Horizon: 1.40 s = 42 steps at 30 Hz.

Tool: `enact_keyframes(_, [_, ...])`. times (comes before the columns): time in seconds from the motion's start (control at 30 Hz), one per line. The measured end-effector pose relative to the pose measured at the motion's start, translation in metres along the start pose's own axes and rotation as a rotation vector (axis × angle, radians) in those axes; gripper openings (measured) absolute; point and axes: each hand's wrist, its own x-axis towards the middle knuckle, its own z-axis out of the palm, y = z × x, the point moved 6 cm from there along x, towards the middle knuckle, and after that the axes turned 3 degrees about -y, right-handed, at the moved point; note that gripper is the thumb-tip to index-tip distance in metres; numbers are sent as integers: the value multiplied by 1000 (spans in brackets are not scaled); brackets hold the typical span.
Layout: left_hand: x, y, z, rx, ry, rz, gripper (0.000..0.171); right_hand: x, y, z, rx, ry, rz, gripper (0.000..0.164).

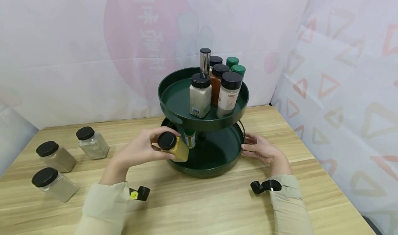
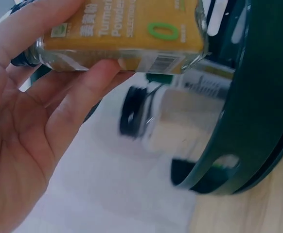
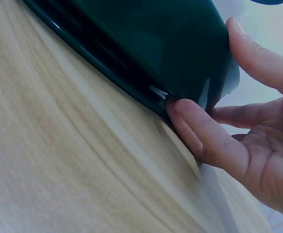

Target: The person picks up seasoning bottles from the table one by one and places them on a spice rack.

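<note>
At the two-tier green rack's [image 1: 202, 173] near left, a turmeric powder jar [image 1: 180, 153] is pinched by the left hand [image 1: 143, 148]; the rack's right side is touched by the right hand's [image 1: 260, 148] parted fingers; on its upper tier, seasoning jars [image 1: 227, 100] are grouped.

Behind a pale wood-grained table [image 1: 199, 207] hangs a pink-patterned white cloth [image 1: 133, 55], with a triangle-printed sheet [image 1: 345, 90] at right.

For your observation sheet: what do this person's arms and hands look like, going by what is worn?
The left hand and right hand are gloveless. The left sleeve and right sleeve are pale beige, wrinkled. Each arm wears a small device, black, the left device with a yellow sticker, the right device without.
</note>
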Motion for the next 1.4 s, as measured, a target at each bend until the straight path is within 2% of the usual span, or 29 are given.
enact_keyframes(0.2, [20,-4,13,28,-26,50,52,1,-2,1,5,-9,-7,80])
enact_keyframes(0.3, [28,-5,20,11,-36,58,52,0,-2,1,4,-11,-7,80])
enact_keyframes(0.4, [35,-6,28,-5,-42,51,51,-1,-1,1,2,-12,-2,81])
enact_keyframes(0.63, [51,-8,45,91,-20,68,47,-1,-1,-1,-4,-6,3,79])
enact_keyframes(0.77, [61,-10,56,113,-35,66,47,-1,0,-1,-9,-7,6,79])
enact_keyframes(0.9, [71,-13,66,126,-60,37,49,-2,-1,-1,-9,-12,6,81])
enact_keyframes(1.13, [81,-15,76,146,-93,5,49,-1,0,0,-2,-8,7,80])
enact_keyframes(1.4, [85,-12,95,178,-179,-4,51,-1,1,-1,-14,-6,1,80])
